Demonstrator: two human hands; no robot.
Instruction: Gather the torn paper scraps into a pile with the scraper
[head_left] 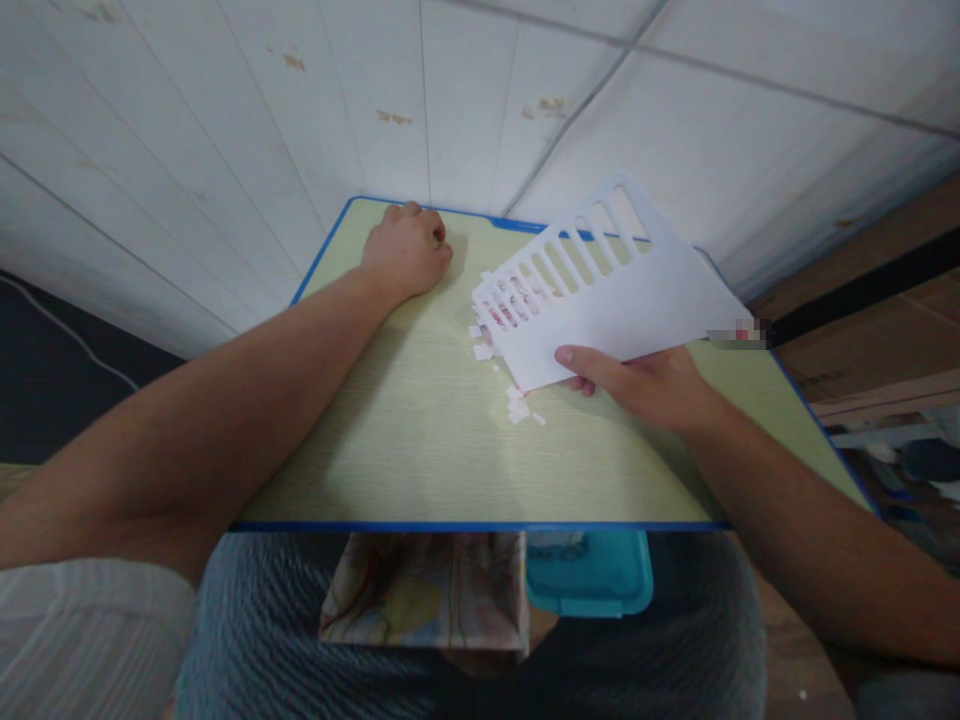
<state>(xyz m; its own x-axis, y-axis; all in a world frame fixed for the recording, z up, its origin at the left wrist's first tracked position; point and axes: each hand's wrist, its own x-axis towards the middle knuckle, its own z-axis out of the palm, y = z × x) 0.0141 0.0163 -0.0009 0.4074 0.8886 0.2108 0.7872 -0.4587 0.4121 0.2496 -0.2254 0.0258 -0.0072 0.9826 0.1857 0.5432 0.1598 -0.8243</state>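
My right hand (637,385) grips the lower edge of a white slotted sheet (622,300), thumb on top and fingers beneath. A row of long rounded slots runs along its far side. The sheet is tilted above the table, and small white and pinkish paper scraps (484,345) show at its left end and through some slots. A few more loose scraps (517,407) lie just below its near corner. My left hand (407,248) rests at the far left of the table, fingers curled closed; what is inside them, if anything, is hidden.
The pale green table (420,450) has a blue edge and stands against a white panelled wall (360,100) with a grey cable (585,105). Below its near edge are a turquoise plastic container (600,575) and a patterned cloth bag (427,590). Cardboard boxes (885,330) stand at right.
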